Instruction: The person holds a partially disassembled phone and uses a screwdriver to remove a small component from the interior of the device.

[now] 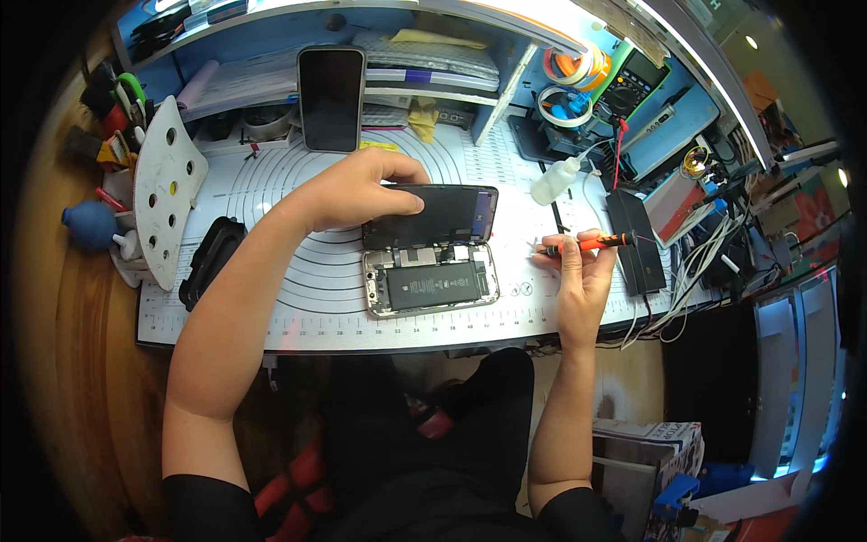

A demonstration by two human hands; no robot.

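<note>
So, blue bulb (88, 226): far L, just beside the white rack.
White rack (167, 194): panel w/ round holes; tools (126, 99) stand up behind it.
Black tray (212, 262): shallow, lies on the mat (307, 330) btwn rack & your L forearm.
Upright phone (331, 99): dark face twd you, at bk of mat, in front of the shelf (424, 83).
Your L hand (370, 185): closed on the screen panel (442, 217); thumb on its dark face, other fingers over the top edge, tips hidden.
Screen panel: right above the phone body, edge to edge; can't tell exact tilt.
Phone body (432, 280): lies open on the mat, mid, in front of you; black battery (433, 287) & metal parts exposed.
White bottle (553, 182): thin spout, bk of your R hand, nr it.
Your R hand (582, 257): pinches the orange/blk screwdriver (598, 242) btwn thumb & fingers, roughly level, thin end to L, well apart from phone body.
Multimeter (630, 83): green-edged, bk R.
Black box (637, 239): just R of your R hand.
Cables (695, 262): tangled, far R, beside the box.
</note>
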